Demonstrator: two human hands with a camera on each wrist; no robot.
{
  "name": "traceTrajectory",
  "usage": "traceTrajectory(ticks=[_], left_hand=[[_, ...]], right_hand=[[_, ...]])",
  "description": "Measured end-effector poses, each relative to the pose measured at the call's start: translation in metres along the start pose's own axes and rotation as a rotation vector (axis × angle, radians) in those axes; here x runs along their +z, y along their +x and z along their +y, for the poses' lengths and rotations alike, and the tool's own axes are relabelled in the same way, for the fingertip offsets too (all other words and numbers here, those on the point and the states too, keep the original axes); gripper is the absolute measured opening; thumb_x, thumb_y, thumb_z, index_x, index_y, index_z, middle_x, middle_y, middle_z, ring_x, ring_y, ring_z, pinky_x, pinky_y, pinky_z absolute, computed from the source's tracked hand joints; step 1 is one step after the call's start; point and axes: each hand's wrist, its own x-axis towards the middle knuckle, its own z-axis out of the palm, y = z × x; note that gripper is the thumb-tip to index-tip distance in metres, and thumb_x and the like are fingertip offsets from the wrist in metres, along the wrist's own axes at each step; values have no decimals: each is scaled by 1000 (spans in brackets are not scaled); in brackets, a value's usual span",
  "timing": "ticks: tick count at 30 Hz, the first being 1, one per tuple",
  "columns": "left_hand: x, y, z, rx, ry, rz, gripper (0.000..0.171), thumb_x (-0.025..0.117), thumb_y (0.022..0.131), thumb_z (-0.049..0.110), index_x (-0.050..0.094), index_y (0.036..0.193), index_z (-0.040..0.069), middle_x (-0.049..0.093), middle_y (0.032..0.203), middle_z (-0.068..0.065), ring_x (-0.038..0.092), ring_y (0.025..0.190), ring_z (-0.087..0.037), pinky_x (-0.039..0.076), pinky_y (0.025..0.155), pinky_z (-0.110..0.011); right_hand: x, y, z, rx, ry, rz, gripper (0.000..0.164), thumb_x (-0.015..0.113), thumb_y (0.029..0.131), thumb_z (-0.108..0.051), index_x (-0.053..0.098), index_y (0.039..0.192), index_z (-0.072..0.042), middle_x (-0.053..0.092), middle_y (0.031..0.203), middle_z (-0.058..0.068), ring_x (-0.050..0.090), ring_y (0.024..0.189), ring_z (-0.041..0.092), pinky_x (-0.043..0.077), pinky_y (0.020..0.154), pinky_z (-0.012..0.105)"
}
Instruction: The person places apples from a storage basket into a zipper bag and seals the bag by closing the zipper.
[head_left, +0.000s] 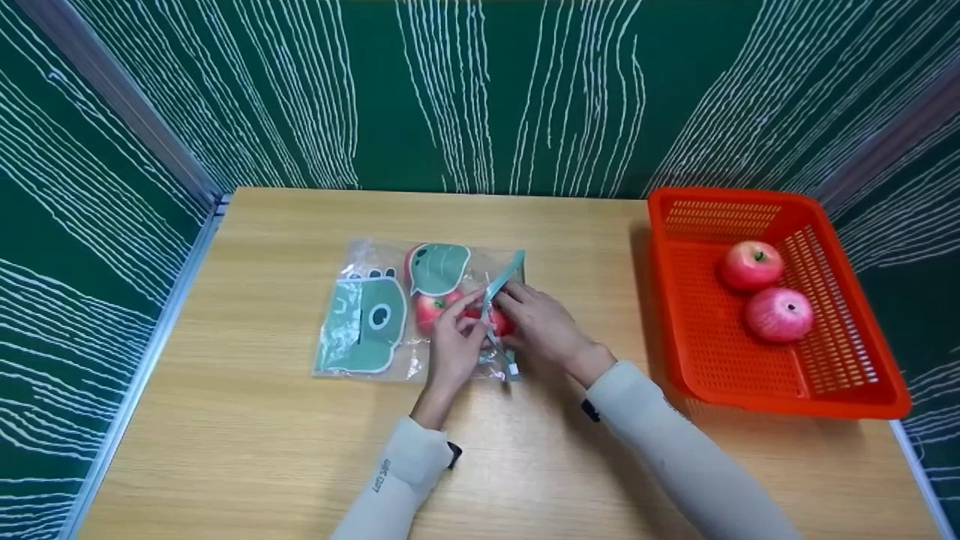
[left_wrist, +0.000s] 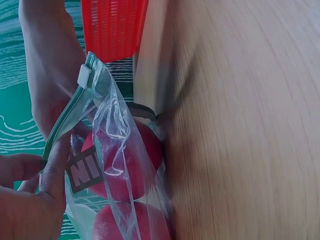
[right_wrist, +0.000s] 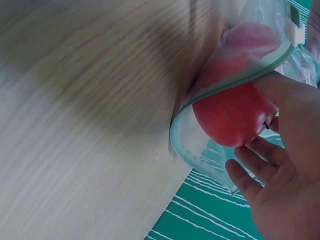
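Observation:
A clear zip bag (head_left: pixel 416 352) with green animal prints lies on the table, its slider (left_wrist: pixel 85 76) at one end of the green-edged mouth. My left hand (head_left: pixel 455 346) pinches the rim of that mouth between thumb and fingers. My right hand (head_left: pixel 544 322) reaches in at the opening and holds a red apple (right_wrist: pixel 235 115) just inside it, thumb on one side and fingers on the other. Deeper in the bag lies another apple (head_left: pixel 433 309). A further red one shows partly behind the green print (head_left: pixel 439 268).
To the right stands a red-orange plastic basket (head_left: pixel 739 390) holding a red apple (head_left: pixel 752 265) and a pink, streaked fruit (head_left: pixel 780 315). The wooden table (head_left: pixel 247 435) meets green, white-lined walls (head_left: pixel 502 97) at the back and sides.

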Motion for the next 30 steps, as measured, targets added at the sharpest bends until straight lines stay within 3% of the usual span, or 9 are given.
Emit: traceTrajectory(ticks=[8,14,22,30], left_hand=[[0,1,2,-20,-8,0,48,62,95,-13,66,140,3,67,127,-16,71,83,-18,63,69,-27],[0,1,1,-47,-15,-2,48,63,96,-12,66,141,5,66,129,-16,72,88,-20,65,74,-31],[0,1,0,-18,-7,-1,51,64,93,-16,65,141,3,65,127,-18,70,82,-16,64,70,-30],[0,0,-1,-11,1,3,52,65,93,-15,66,140,4,66,125,-17,70,82,-17,63,68,-26]], right_hand=[[-4,-2,4,34,37,15,78,90,85,-23,53,151,-4,55,150,19,61,131,37,54,110,53],[-18,-10,9,107,40,-19,80,89,87,-26,51,155,-8,51,157,19,54,141,39,50,114,57],[-39,-26,18,219,50,-65,79,86,90,-26,47,159,-12,49,160,19,50,143,43,43,117,65],[-59,-48,29,255,31,-42,76,84,91,-25,49,157,-9,48,160,20,47,143,45,39,118,68]])
